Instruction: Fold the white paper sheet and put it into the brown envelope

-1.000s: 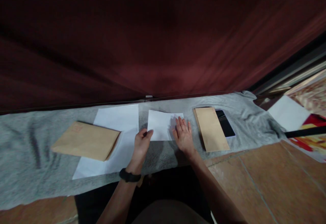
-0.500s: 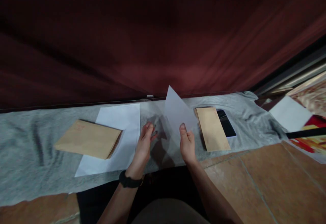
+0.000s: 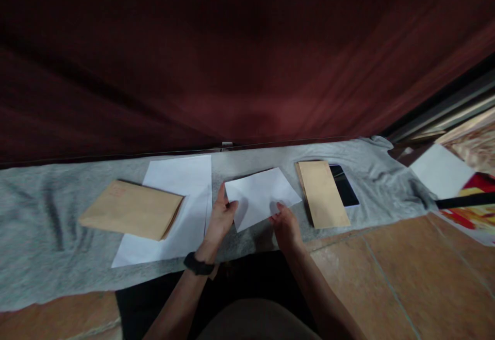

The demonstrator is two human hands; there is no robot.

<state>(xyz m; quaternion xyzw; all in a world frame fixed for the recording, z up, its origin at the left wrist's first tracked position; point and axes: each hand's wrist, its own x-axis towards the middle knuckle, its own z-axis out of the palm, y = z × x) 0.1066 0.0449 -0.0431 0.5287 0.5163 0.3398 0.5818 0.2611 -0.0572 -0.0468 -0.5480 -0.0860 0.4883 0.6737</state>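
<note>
A white sheet of paper (image 3: 261,193), smaller than the sheets at the left and perhaps folded, lies between my hands, tilted a little above the cloth. My left hand (image 3: 221,219) grips its left edge, thumb on top and fingers behind. My right hand (image 3: 286,225) pinches the near edge, with the thumb over the paper and the other fingers hidden below. To the left, a stack of brown envelopes (image 3: 133,208) with faint red print rests partly on larger white sheets (image 3: 180,172). Close to my right hand lies another stack of narrow brown envelopes (image 3: 324,195).
A dark-screened phone (image 3: 343,185) sits partly under the right envelopes. Grey cloth (image 3: 34,226) covers the long, narrow surface, with a dark red curtain (image 3: 247,71) behind it. White paper and a colourful printed item (image 3: 479,206) lie at the far right, beyond tiled floor (image 3: 356,262).
The paper, held upright by the right hand alone before, has been lowered and turned flatter. My left hand, then apart from it, has taken hold of its left edge.
</note>
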